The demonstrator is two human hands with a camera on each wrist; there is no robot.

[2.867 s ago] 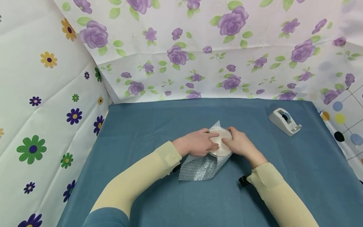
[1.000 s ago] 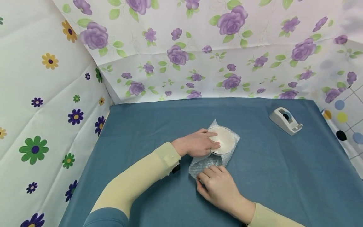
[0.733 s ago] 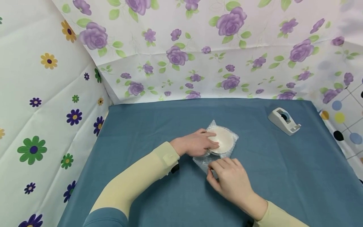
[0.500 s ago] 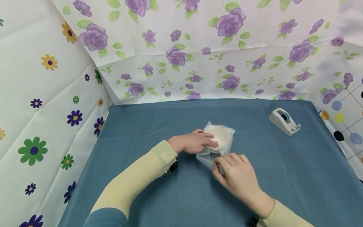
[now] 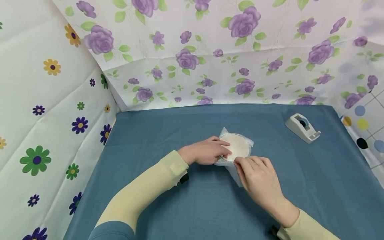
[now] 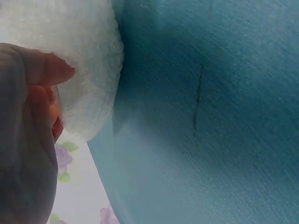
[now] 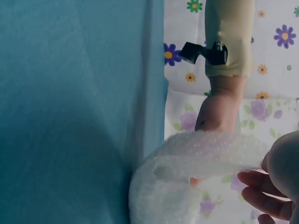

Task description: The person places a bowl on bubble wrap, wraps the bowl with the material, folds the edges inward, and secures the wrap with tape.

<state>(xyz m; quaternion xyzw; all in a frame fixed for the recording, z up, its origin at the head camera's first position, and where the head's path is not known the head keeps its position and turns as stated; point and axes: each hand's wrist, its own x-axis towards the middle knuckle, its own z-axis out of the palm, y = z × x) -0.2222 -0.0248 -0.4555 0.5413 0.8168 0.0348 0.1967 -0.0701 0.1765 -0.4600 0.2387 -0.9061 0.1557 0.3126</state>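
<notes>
A round white bowl [image 5: 237, 145] sits on the blue cloth, its mouth facing up. Bubble wrap [image 5: 234, 171] surrounds its outside, with corners poking up behind the rim. My left hand [image 5: 207, 151] grips the near-left rim: fingers reach inside, while in the left wrist view the thumb [image 6: 58, 70] lies against the bubble wrap [image 6: 96, 88]. With thumb and index finger, my right hand [image 5: 258, 180] pinches a loose flap at the front right of the bowl. The right wrist view shows that flap stretched from the wrapped side [image 7: 163, 196] to the fingertips.
A white tape dispenser [image 5: 303, 128] stands at the back right of the blue cloth [image 5: 168, 206]. Behind rises a purple-flowered sheet [image 5: 186, 80], with another flowered sheet [image 5: 60, 110] on the left. Each wrist carries a small black camera.
The right hand left the bowl's right side, took the wrap's front flap, and has drawn it rightward and up toward the rim. The left hand has stayed at the rim.
</notes>
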